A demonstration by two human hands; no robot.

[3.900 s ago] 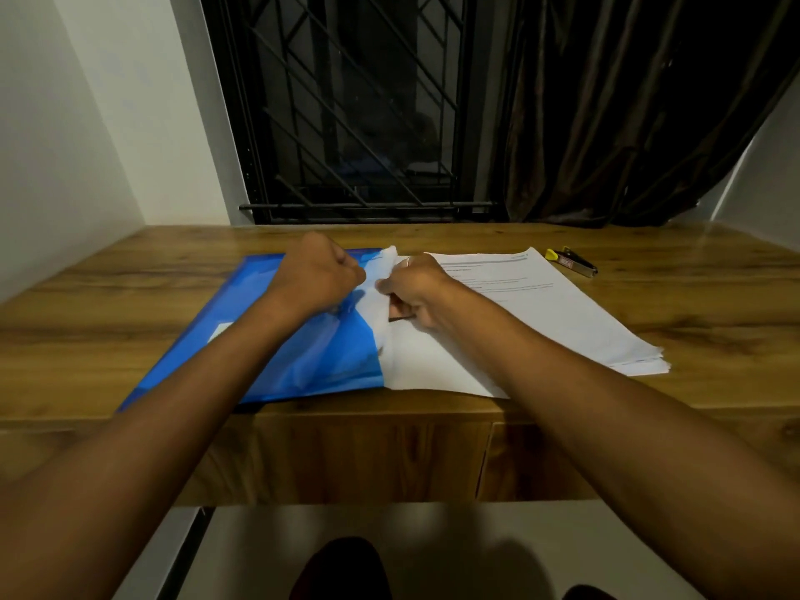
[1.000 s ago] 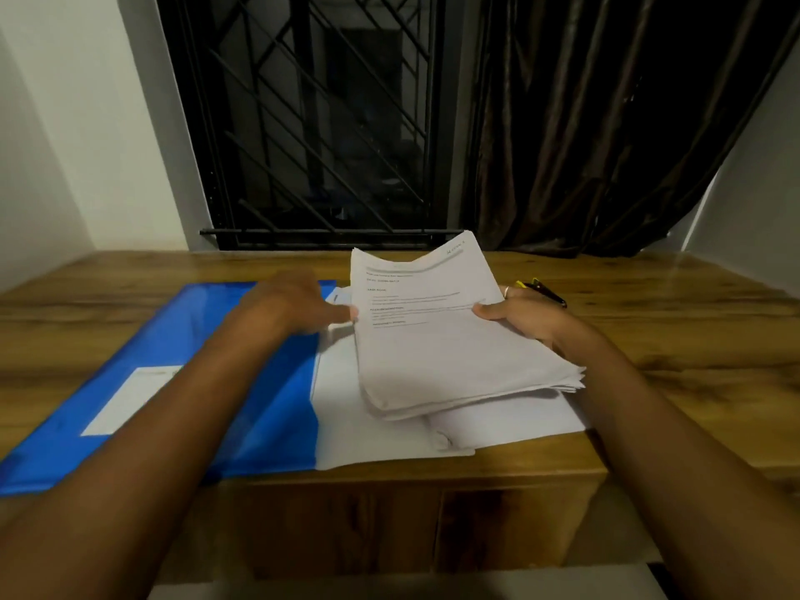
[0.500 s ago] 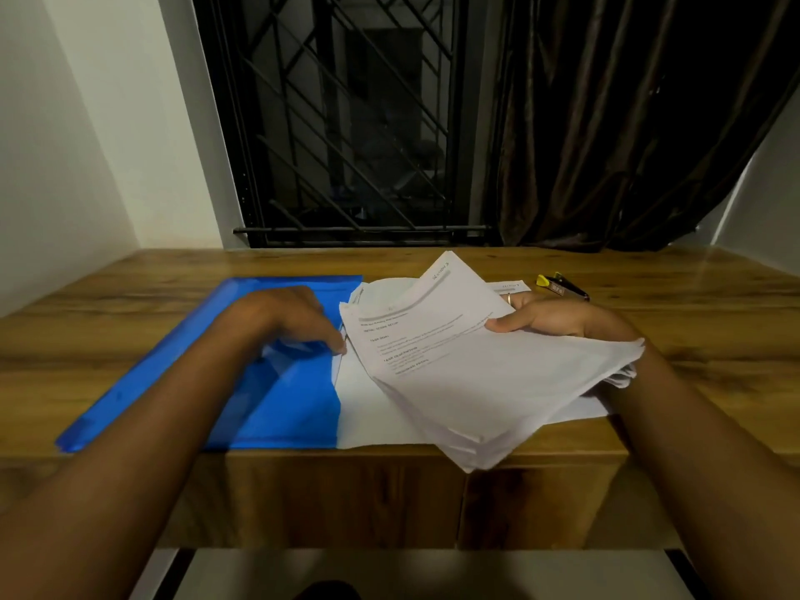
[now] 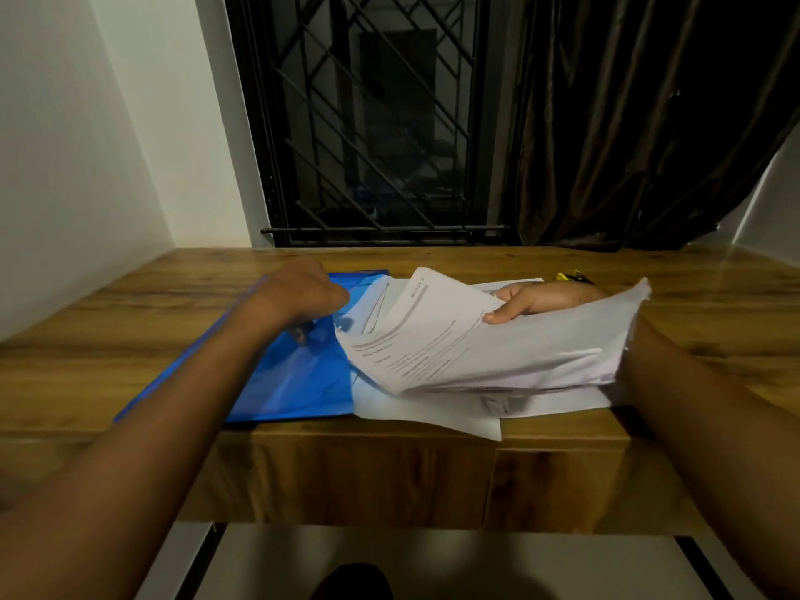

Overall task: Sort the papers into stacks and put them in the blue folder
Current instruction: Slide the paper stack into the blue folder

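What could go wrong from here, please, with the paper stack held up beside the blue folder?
1. The right hand holds the paper stack only at its far edge. It sags and fans, so sheets may slip out of the grip.
2. The loose sheets beneath overhang the table edge and could be dragged off.
3. The left hand grips the blue folder at its mouth, and bent corners may snag there.

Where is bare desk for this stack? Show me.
Bare desk lies left of the blue folder toward the wall, and right of the right hand and pen. The middle is crowded: folder, loose sheets, held stack.
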